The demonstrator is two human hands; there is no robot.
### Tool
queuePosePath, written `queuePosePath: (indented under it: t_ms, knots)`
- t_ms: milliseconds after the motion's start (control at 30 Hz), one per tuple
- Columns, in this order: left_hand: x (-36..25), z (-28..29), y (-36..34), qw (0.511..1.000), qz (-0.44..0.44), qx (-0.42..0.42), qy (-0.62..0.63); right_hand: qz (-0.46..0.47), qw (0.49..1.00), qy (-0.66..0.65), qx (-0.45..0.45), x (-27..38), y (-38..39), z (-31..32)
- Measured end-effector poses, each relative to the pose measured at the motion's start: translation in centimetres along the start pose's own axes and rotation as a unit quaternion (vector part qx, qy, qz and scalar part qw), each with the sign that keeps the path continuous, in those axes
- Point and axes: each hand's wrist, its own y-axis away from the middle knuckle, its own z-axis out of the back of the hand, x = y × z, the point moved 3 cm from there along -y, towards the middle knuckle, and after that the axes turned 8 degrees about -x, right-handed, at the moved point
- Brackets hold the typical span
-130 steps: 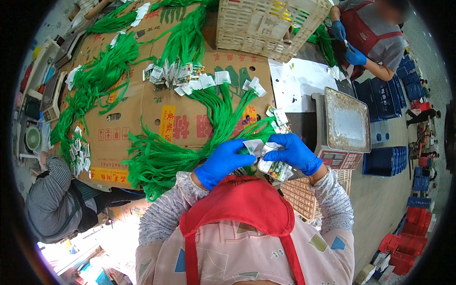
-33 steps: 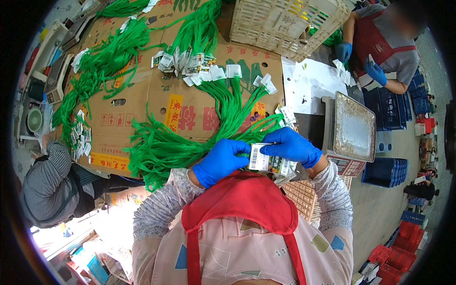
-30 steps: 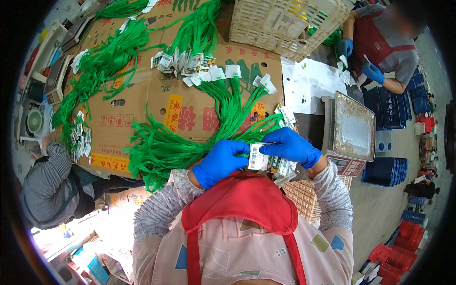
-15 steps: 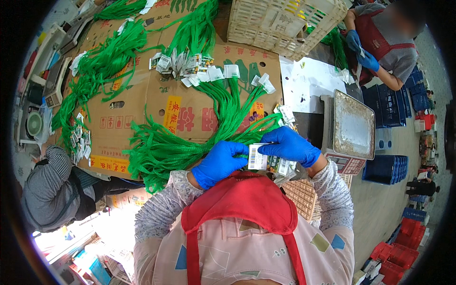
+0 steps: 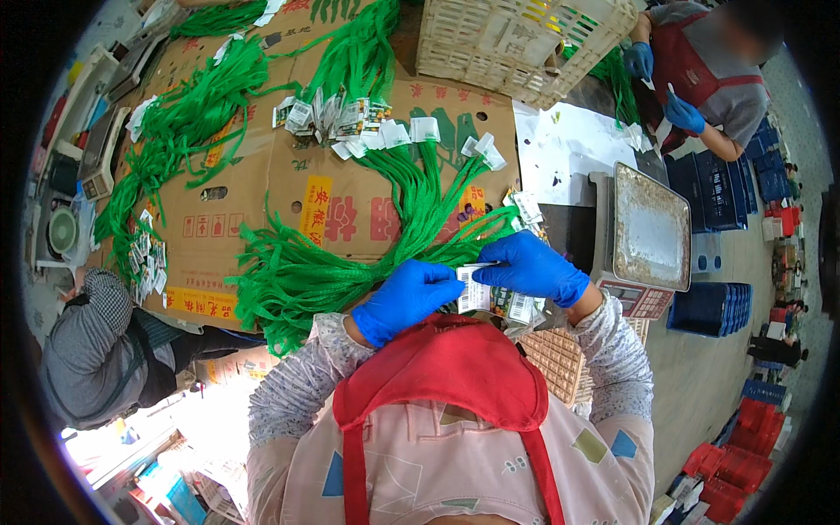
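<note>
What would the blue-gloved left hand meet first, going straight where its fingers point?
The left hand would probably meet the white rectangular barcoded card; whether they touch now is unclear.

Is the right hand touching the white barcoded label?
Touching: the head view shows the right hand gripping the white barcoded label, its thumb over the upper right corner.

Past the right edge of the worktop (image 5: 570, 229), a drab greyish-brown floor (image 5: 669, 394) stretches away, lined with blue crates (image 5: 710, 311) and red crates (image 5: 757, 429). Pale shelving (image 5: 107, 66) stands off the left edge; harsh white light (image 5: 223, 420) glares below the near-left corner.
</note>
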Motion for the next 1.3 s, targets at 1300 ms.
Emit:
queuePosePath:
  t_ms: [1300]
  knots:
    - [0.1, 0.1, 1.6, 0.983, 0.020, -0.009, 0.181, -0.129, 0.946, -0.293, -0.041, -1.7, 3.4, 0.7]
